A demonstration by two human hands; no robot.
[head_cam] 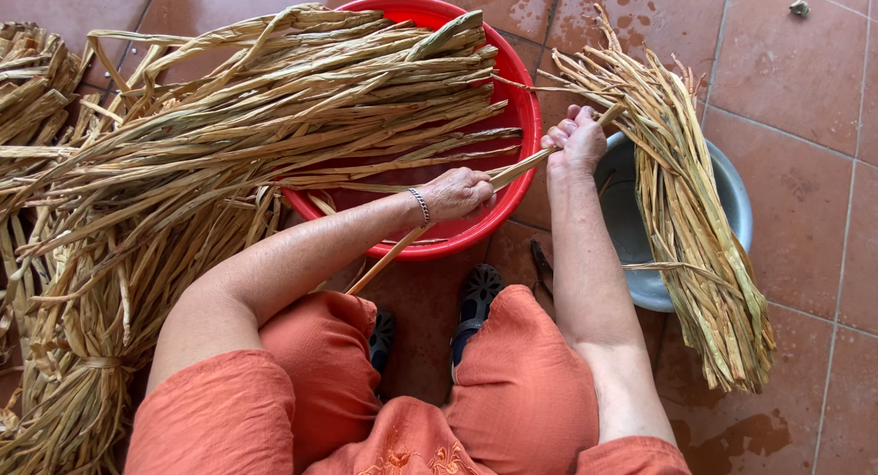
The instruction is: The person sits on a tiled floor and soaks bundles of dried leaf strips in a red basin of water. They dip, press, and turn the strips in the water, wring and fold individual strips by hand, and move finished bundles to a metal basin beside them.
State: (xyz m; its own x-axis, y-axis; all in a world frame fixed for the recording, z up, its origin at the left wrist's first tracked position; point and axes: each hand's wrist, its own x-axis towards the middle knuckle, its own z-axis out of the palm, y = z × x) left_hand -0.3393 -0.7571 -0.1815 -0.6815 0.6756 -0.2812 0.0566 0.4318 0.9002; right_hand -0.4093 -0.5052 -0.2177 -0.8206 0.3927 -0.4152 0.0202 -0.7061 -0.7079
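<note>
Seated person in orange clothes, looking down at a red basin (521,118) on a tiled floor (805,82); all places given from that basin. Left hand (455,193) sits over the basin's near rim, fingers curled shut around one long dried strip (512,170). Right hand (577,138) is just right of the rim, closed on the same strip further along, so the strip runs taut between the two hands, its lower end slanting down toward the knees. Big pile (256,100) of dried strips lies across the basin's top and spills far left of it; a tied bundle (82,384) sits lower left. Right of the basin, a grey bowl (736,201) with a smaller sheaf (686,210) laid across it, ends hanging past the near side. Judging progress: the sheaf over the bowl looks like the handled lot, the pile over the basin the lot yet to handle, and the pile is far larger, so I'd call this early, with one strip in hand. Whether the basin holds water can't be told, pile covers most of it. Dark sandals (476,301) show just below the basin
</note>
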